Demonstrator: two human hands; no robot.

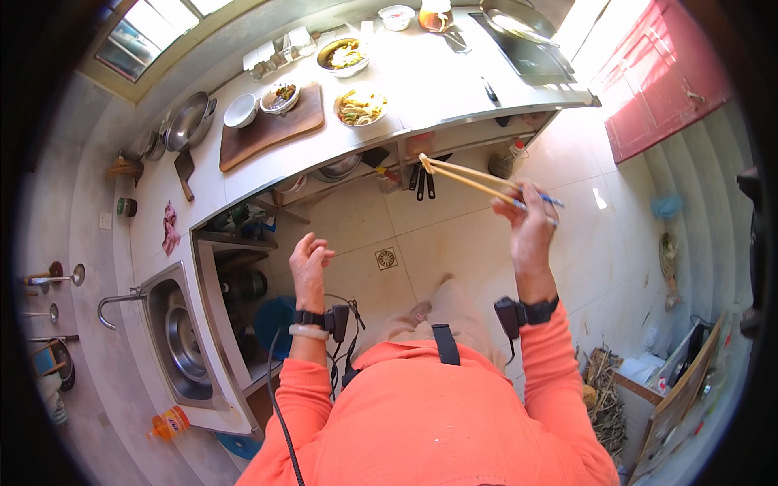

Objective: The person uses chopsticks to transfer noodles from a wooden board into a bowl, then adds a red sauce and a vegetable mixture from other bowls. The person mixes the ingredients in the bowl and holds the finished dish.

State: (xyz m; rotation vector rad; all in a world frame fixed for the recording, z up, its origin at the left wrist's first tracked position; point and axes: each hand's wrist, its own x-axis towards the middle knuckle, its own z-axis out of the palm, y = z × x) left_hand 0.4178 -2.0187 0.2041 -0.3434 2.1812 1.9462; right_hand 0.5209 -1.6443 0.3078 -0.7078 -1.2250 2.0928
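Observation:
My right hand grips a pair of wooden chopsticks with blue ends. Pinched at their tips is a small pale piece of food, its kind too small to tell. Nothing is in my left hand, which hovers before the counter with its fingers loosely bent and apart. Beyond the chopsticks, a bowl of mixed food stands near the counter's front edge. Behind it is a second filled bowl. A wooden cutting board carries an empty white bowl and a smaller bowl with dark food.
Left of the board lie a cleaver and a metal pan. A steel sink is at the left. A cooktop with a pan sits at the far right. An oil bottle stands under the counter.

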